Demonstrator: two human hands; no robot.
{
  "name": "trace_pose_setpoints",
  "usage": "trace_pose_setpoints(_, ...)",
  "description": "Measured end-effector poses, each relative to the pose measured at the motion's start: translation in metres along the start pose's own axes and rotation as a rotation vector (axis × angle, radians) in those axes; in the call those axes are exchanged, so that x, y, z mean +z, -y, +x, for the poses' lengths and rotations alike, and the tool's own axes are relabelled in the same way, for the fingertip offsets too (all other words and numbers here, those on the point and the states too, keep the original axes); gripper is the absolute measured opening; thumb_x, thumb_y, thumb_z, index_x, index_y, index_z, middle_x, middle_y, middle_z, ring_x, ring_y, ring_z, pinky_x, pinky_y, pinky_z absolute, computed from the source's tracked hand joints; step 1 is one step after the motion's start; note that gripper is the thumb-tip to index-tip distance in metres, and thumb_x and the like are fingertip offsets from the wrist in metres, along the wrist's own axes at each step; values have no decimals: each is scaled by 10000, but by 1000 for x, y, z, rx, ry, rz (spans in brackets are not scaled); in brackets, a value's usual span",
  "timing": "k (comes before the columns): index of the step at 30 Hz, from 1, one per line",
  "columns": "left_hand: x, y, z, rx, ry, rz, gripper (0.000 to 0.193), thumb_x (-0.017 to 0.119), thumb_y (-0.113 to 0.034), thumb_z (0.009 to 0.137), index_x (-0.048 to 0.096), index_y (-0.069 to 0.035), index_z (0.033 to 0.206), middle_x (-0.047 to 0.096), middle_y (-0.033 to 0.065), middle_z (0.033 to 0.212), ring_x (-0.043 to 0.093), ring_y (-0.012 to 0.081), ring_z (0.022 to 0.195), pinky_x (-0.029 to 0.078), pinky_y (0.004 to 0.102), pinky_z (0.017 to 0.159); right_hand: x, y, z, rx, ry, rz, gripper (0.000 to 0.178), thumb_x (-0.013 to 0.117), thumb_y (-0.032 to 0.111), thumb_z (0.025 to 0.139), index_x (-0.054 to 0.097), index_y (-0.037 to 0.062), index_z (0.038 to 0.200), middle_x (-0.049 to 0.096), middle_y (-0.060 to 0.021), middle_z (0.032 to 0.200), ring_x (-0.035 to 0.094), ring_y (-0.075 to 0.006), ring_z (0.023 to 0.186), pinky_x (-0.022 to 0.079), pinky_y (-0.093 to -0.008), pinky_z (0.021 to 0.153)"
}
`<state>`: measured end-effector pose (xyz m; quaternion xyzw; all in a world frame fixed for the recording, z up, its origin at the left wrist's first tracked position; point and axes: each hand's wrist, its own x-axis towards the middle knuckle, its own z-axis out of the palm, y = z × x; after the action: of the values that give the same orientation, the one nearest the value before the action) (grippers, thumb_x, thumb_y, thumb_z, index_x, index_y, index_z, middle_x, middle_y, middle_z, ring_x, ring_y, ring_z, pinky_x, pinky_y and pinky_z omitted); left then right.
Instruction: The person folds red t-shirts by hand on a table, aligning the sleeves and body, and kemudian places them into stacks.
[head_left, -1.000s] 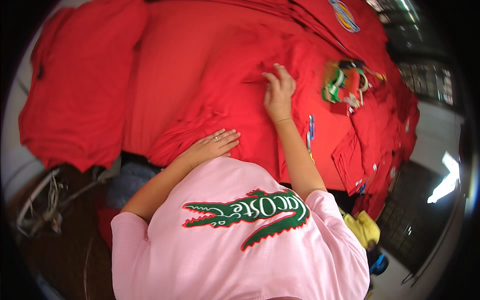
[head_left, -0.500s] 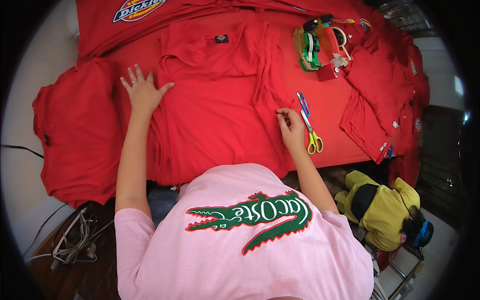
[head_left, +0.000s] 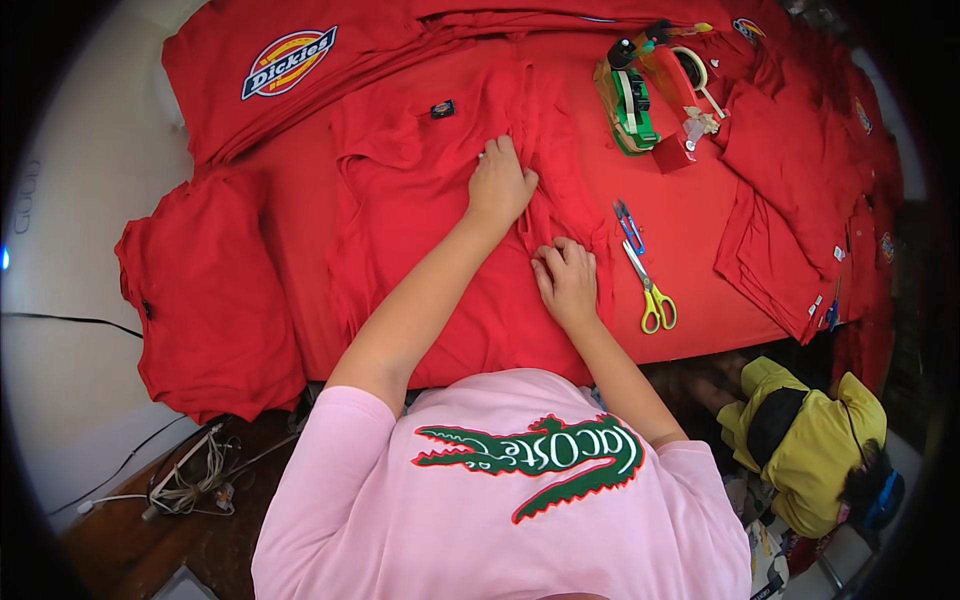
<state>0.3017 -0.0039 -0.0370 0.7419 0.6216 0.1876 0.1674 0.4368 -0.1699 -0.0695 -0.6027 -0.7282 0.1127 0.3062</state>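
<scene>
A red T-shirt lies spread before me, with a small dark neck label at its far end and long folds of cloth down its right side. My left hand reaches across the shirt, its fingers bent and closed on the cloth at the right-hand fold near the sleeve. Nearer to me, my right hand has curled fingers gripping the same right side of the shirt. Both fingertips are partly hidden by the hands. Just right of my right hand are yellow-handled scissors and small blue thread snips.
A pile of red garments sits at the left. More red shirts lie on the right and along the far edge. Tape dispensers stand at the far right. Below right, a person in yellow bends down. Cables lie at lower left.
My left hand has moved from flat and spread at the shirt's left edge across to its right side. My right hand has shifted slightly inward, and the shirt's right part is folded in.
</scene>
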Motion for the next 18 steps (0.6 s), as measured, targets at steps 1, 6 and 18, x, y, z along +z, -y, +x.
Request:
trace_pose_setpoints(1, 3, 3, 14, -8, -12, 21, 439, 719, -241, 880, 486, 8, 1156, 618, 278, 1138, 674, 463, 1019, 581, 540, 834, -1, -3, -1, -8, -15, 23, 188, 750, 191, 901, 691, 98, 1053, 614, -108, 1117, 596, -290, 997, 439, -440, 860)
trace_pose_setpoints(6, -20, 15, 91, 20, -182, 135, 410, 691, -232, 885, 524, 4, 1176, 686, 252, 1092, 715, 466, 913, 601, 510, 800, -11, -9, 1, -77, 22, 35, 193, 766, 206, 900, 688, 97, 1039, 622, -113, 1137, 602, -287, 994, 443, -436, 845)
trace_pose_setpoints(18, -64, 155, 133, -365, -296, -869, 435, 797, -238, 913, 659, 40, 1219, 730, 143, 1126, 728, 242, 957, 588, 380, 864, -69, -41, 32, 125, -101, 21, 329, 802, 163, 867, 697, 78, 1167, 614, -131, 1223, 603, -350, 1071, 474, -440, 951)
